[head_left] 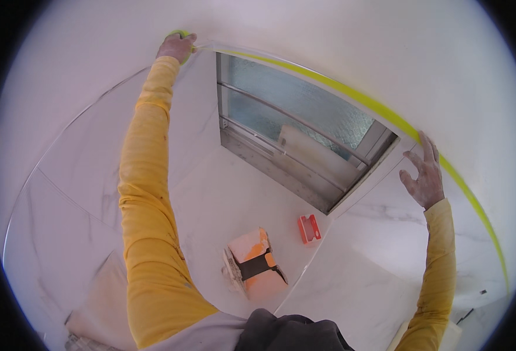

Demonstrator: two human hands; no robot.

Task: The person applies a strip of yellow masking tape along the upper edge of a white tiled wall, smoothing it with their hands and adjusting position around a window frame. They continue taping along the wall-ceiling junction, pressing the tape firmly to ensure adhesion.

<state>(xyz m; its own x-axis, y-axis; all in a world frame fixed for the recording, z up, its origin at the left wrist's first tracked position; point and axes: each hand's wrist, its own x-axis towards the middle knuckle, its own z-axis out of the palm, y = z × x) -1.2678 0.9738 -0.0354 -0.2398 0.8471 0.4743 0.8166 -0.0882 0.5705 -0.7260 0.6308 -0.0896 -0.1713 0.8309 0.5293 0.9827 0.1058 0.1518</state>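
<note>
Hands (424,174) pressing glossy yellow tape (351,96).

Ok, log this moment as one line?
left hand: holds tape roll on wall | right hand: presses yellow tape flat | below: window, orange knee pad

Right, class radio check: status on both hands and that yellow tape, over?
Left hand grips tape roll. Right hand pressing yellow tape to wall above window. Nothing blocking the tape line.

White marble-tiled walls (82,193) surround a frosted window (296,99).
</note>
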